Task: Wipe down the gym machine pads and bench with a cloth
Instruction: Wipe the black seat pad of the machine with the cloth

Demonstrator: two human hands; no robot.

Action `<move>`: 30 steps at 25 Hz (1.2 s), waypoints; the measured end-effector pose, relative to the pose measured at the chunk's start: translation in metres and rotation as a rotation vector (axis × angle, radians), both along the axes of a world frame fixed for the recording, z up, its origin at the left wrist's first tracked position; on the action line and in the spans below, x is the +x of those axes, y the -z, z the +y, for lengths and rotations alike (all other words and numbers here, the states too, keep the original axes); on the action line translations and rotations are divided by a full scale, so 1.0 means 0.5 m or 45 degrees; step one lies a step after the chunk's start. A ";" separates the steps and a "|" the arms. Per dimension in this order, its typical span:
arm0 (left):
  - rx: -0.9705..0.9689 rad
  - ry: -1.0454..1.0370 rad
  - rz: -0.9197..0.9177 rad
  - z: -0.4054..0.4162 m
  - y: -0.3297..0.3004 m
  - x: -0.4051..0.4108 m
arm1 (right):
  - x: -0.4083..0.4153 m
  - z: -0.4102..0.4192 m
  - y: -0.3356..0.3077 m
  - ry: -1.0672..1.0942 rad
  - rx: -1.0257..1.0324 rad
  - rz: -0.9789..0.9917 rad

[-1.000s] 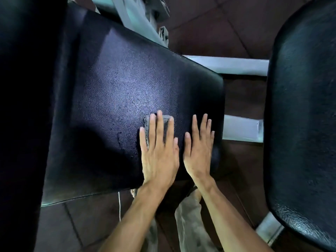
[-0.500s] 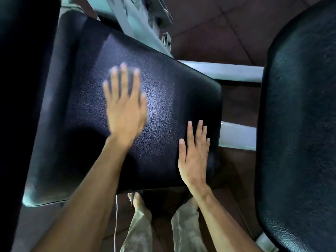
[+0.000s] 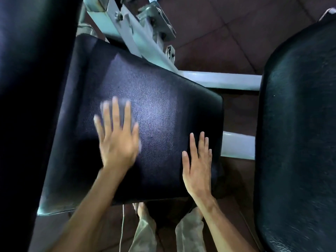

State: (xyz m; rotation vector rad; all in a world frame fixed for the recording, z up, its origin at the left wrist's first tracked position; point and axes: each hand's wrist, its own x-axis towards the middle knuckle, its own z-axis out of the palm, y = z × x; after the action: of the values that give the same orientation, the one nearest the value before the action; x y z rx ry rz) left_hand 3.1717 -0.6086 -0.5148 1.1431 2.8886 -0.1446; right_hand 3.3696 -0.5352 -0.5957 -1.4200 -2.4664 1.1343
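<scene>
A black padded bench seat [image 3: 163, 110] fills the middle of the view. My left hand [image 3: 118, 140] lies flat on its left half, fingers spread, pressing a small grey cloth [image 3: 135, 122] against the pad; only the cloth's edges show around my fingers, and the hand is motion-blurred. My right hand [image 3: 198, 166] rests flat on the pad near its right front corner, fingers together, holding nothing.
A second black pad [image 3: 298, 142] stands at the right and a dark pad [image 3: 31, 88] along the left edge. The pale metal machine frame [image 3: 138, 37] runs behind the seat, with crossbars [image 3: 236, 146] at the right. Brown tiled floor lies below, with my trouser legs [image 3: 145, 231].
My left hand slid the cloth from beside my right hand up and left across the pad, then back down slightly. My right hand stayed put on the pad.
</scene>
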 end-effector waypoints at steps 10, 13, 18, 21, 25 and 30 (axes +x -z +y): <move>-0.037 0.273 -0.080 -0.069 0.040 0.172 | 0.004 0.000 0.009 -0.019 0.074 -0.032; -0.067 0.164 -0.056 -0.087 0.017 0.104 | 0.005 0.000 0.013 -0.029 0.082 -0.051; -0.024 0.274 -0.141 0.236 0.039 -0.084 | 0.005 0.000 0.011 -0.032 0.077 -0.076; -0.046 0.365 -0.151 0.252 0.081 -0.016 | 0.004 0.002 0.011 -0.055 0.061 -0.039; -0.089 0.618 -0.194 0.041 0.080 0.156 | 0.019 0.001 0.019 -0.045 0.086 -0.003; -0.050 0.502 -0.315 -0.107 0.035 0.192 | 0.033 -0.003 0.014 -0.008 0.007 0.114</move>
State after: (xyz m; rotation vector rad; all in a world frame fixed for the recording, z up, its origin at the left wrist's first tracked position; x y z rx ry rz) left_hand 3.2677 -0.6622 -0.5321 1.5840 2.4119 -0.0625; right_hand 3.3864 -0.5367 -0.6029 -1.3303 -2.4130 1.1648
